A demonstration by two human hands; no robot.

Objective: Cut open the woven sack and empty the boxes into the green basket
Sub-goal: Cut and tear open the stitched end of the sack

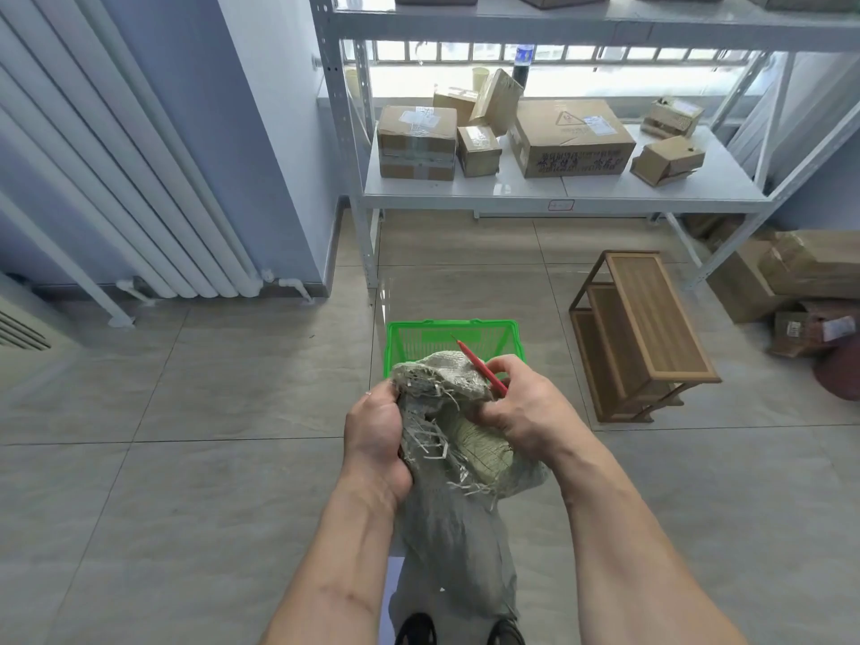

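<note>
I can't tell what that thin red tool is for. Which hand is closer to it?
Right. The right hand pinches the red tool against the woven sack; the left hand grips the sack's frayed edge on the opposite side, apart from it.

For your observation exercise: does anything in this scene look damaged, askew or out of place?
The grey-green woven plastic sack, gripped by the left hand and right hand, has a torn, frayed top with loose white strips. On the white metal shelf, one small cardboard box leans tilted.
</note>
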